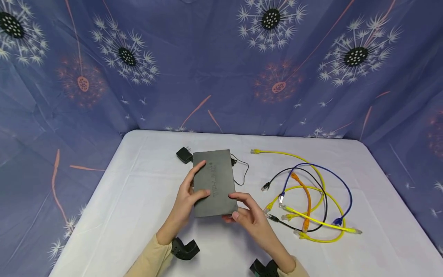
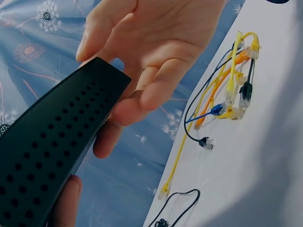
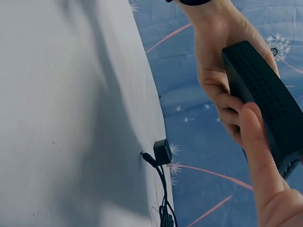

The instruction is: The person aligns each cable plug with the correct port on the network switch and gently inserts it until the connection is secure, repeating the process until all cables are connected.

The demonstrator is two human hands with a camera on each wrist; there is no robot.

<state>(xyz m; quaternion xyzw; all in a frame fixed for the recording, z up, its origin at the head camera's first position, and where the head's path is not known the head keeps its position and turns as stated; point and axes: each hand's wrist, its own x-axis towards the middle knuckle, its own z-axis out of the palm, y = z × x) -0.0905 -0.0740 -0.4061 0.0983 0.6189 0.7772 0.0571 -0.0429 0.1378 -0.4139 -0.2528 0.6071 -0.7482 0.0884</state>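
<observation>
"One item is in your grip. Where is it?"

"The dark grey box [image 1: 221, 179] is raised above the worktop [image 1: 138, 215], near its middle, lettered face up."

"What is the state of each hand?"

"Your left hand [image 1: 187, 199] is closed around the box's left edge, thumb on the lettered face. Your right hand [image 1: 252, 219] is partly closed and pinches the near right corner."

"What lies around the box?"

"Observe the black adapter [image 1: 184, 155] at far left and a thin black cord [image 1: 248, 167] just right of the box. Farther right, yellow cables [image 1: 318, 220], a blue cable [image 1: 350, 192] and an orange cable [image 1: 308, 200] overlap."
</observation>
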